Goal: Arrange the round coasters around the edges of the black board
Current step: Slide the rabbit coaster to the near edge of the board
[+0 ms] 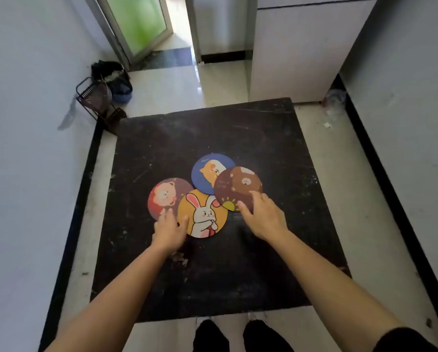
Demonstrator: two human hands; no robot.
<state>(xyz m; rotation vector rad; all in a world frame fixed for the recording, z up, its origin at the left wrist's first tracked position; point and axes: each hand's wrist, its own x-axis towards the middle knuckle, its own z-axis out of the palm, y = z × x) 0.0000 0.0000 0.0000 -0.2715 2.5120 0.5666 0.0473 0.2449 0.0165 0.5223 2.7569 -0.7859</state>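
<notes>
A square black board (238, 138) lies on the floor. Several round coasters overlap in a cluster at its middle: a red one with a bear (166, 195), a yellow one with a rabbit (204, 215), a blue one with an orange cat (207, 171) and a brown one with a bear (238, 185). My left hand (169, 228) rests with its fingertips on the near edges of the red and yellow coasters. The fingers of my right hand (262, 215) press on the near edge of the brown coaster. Neither hand has lifted a coaster.
White walls close in on the left and right. A wire rack (96, 100) and a dark bag (113, 80) stand beyond the board's far left corner. A white cabinet (296, 52) stands behind the far right corner. My feet (238, 336) are at the near edge.
</notes>
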